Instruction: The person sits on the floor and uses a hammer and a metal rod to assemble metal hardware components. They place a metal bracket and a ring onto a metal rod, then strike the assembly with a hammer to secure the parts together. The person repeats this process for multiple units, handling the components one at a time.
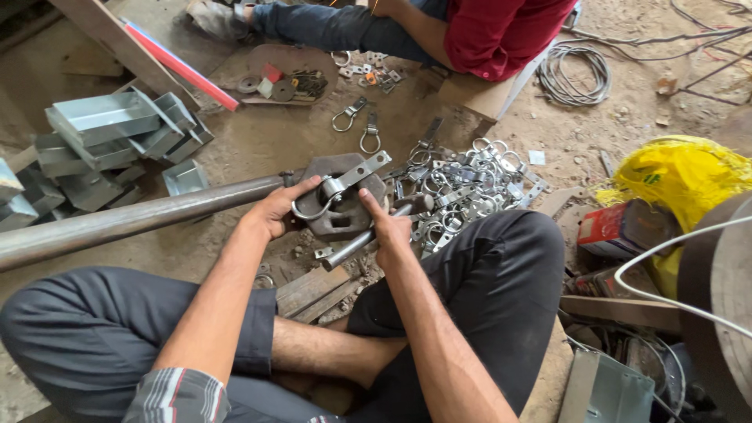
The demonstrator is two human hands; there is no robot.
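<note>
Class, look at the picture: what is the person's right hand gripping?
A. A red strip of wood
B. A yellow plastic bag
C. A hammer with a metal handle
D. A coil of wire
C: the right hand is closed around the metal handle of a hammer beside the heavy iron block, while the left hand steadies a ring clamp on that block.

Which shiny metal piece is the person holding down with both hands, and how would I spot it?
Find the long grey pipe lying across the dirt floor and follow it right to the dark iron block at its end. On that block lies the metal strap with a ring, under the left hand and right hand. Unlike the similar pieces heaped in the pile behind, it sits alone.
</note>
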